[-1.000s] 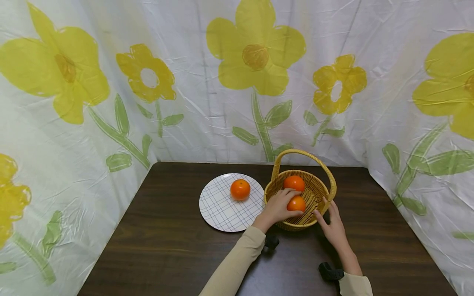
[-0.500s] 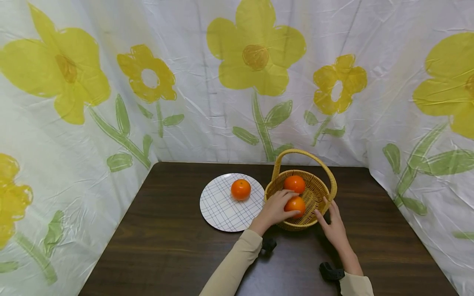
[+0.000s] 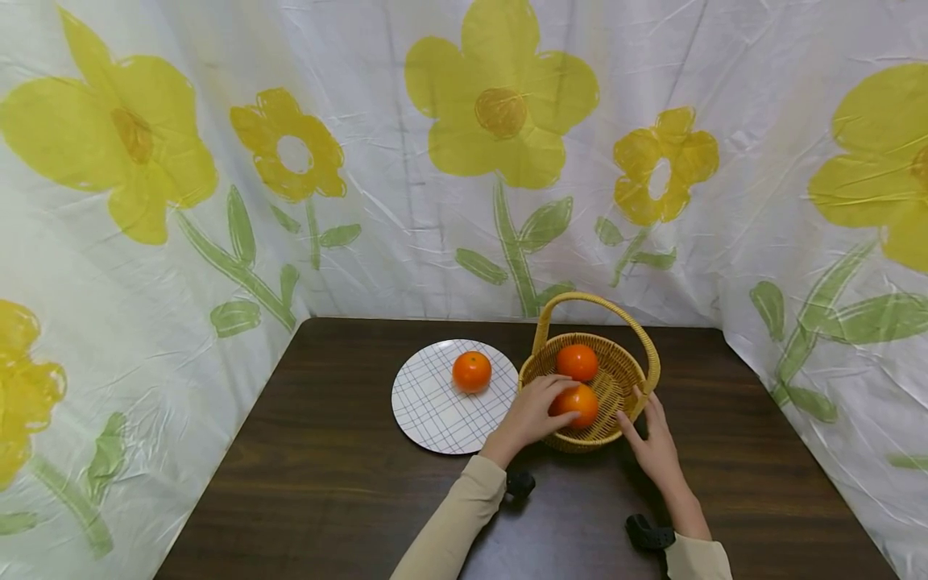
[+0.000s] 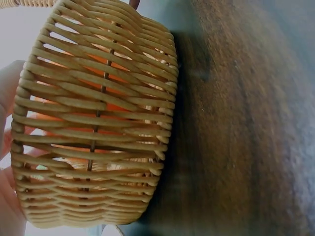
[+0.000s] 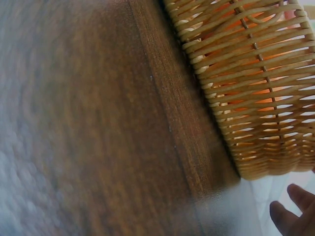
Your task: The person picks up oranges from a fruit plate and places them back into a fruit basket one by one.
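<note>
In the head view a wicker basket (image 3: 619, 423) with an arched handle stands on the dark wooden table. Two oranges lie in it: the far orange (image 3: 577, 362) and the near orange (image 3: 586, 405). My left hand (image 3: 532, 411) reaches over the basket's left rim, fingers and thumb curved around the near orange. My right hand (image 3: 655, 445) is at the basket's right side, fingers mostly straight, thumb near the rim. Orange colour shows through the weave of the basket (image 4: 98, 118) in the left wrist view. Fingers (image 5: 288, 216) of my right hand appear low in the right wrist view.
Left of the basket lies a white plate (image 3: 431, 411) with a blue grid pattern. A third orange (image 3: 471, 372) sits on it. The table (image 3: 312, 475) ends at a white curtain (image 3: 391, 201) printed with yellow flowers.
The near orange has come slightly lower in the basket. My left hand has drawn back a little to the left, so more of that orange shows. My right hand stays put.
</note>
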### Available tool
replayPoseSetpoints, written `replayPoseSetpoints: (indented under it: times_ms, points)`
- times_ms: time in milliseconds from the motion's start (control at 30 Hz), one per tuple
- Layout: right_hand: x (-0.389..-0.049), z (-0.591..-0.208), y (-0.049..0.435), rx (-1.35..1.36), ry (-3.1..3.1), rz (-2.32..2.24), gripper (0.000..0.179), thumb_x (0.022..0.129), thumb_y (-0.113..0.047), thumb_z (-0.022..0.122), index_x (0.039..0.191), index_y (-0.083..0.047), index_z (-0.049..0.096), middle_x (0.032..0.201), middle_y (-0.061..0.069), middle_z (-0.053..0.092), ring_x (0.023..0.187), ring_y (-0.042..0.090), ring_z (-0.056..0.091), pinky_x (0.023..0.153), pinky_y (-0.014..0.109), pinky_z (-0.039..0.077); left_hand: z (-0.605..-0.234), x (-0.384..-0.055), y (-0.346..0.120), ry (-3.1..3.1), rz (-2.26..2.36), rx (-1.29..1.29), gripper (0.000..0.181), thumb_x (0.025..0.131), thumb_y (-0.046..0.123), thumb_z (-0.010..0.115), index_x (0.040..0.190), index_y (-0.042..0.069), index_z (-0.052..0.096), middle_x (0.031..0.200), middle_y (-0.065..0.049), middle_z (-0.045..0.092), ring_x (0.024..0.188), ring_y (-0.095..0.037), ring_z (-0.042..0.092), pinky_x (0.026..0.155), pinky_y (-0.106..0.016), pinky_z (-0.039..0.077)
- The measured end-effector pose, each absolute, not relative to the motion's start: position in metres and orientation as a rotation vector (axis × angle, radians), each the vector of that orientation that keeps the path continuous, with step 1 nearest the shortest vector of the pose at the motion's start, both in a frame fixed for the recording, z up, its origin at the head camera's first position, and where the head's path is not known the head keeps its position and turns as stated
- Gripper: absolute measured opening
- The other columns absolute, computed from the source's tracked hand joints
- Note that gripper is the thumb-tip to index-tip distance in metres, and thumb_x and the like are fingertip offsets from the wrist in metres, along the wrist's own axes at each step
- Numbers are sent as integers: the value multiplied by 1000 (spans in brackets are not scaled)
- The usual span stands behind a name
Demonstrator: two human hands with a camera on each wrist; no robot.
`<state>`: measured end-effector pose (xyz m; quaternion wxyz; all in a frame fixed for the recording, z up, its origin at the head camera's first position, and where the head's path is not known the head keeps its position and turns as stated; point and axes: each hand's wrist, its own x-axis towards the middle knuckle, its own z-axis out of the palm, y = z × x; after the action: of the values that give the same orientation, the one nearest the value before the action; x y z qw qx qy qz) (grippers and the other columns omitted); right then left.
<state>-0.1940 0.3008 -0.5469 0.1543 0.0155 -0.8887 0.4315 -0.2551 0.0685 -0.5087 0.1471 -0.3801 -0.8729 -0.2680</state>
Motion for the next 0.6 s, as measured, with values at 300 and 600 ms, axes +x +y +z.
replayPoseSetpoints:
  times_ms: [300, 600]
  points:
    - [-193, -547, 301, 37, -2567, 1244, 64, 93, -29, 56, 145, -7, 28, 153, 16, 13, 134, 46, 20, 96, 69, 22, -511, -253, 60, -2457, -831, -1120, 44, 86, 38, 64, 124, 17, 58, 123, 0, 58, 115, -15, 52, 100, -27, 39]
    - [-193, -548, 302, 38, -2570, 1248, 63, 93, -30, 55, 146, -8, 27, 153, 15, 12, 134, 46, 20, 96, 69, 22, -514, -253, 54, -2420, -843, -1127, 43, 87, 35, 64, 124, 15, 58, 123, -2, 58, 115, -16, 51, 101, -28, 39]
